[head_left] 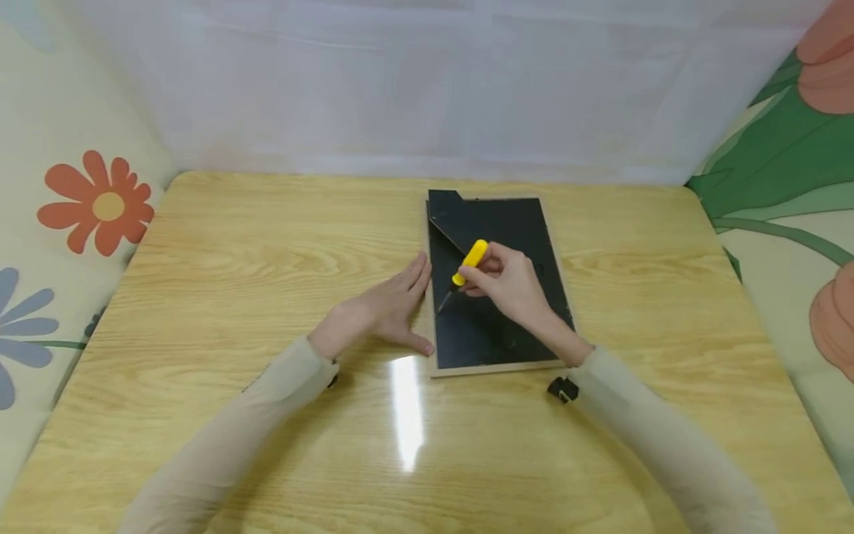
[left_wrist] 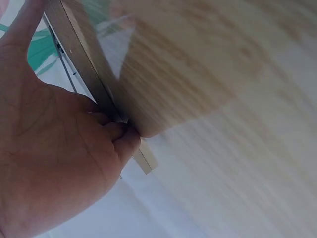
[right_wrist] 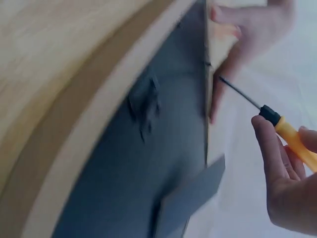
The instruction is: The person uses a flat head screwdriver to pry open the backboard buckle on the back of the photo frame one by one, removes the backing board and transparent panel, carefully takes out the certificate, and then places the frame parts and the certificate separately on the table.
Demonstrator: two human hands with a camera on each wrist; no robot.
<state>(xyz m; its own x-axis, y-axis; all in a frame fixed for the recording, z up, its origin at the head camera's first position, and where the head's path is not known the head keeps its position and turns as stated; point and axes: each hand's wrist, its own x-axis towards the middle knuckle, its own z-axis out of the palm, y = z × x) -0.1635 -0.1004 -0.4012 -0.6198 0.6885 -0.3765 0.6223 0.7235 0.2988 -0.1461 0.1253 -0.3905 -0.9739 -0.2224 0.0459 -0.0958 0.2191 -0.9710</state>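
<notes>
Near the middle of a wood-grain table (head_left: 280,245), as the head camera sees it, a picture frame (head_left: 494,369) lies with its back facing up. Pale wood borders its black backing board (head_left: 494,345), and a black stand flap (head_left: 448,215) sits at the far left corner. The person's left hand (head_left: 396,302) rests against the frame's left edge, thumb spread apart from the extended fingers. Over the backing, the right hand (head_left: 510,285) pinches the yellow handle of a screwdriver (head_left: 471,261), its thin shaft slanting down toward the left edge; whether the tip touches cannot be told. Both arms wear pale sleeves (head_left: 233,426). A white curtain (head_left: 434,89) hangs behind the table, and a red flower (head_left: 93,204) decorates the wall at left.

From the left wrist, the left palm fills one side of the view, its fingers against the frame's wooden edge, some fingertips hidden. The shiny tabletop stretches beyond.

From the right wrist, somewhat blurred, the frame runs diagonally, with the flap angled up from the backing. The right hand grips the screwdriver between thumb and fingers, and the left hand shows at the frame's opposite edge.
</notes>
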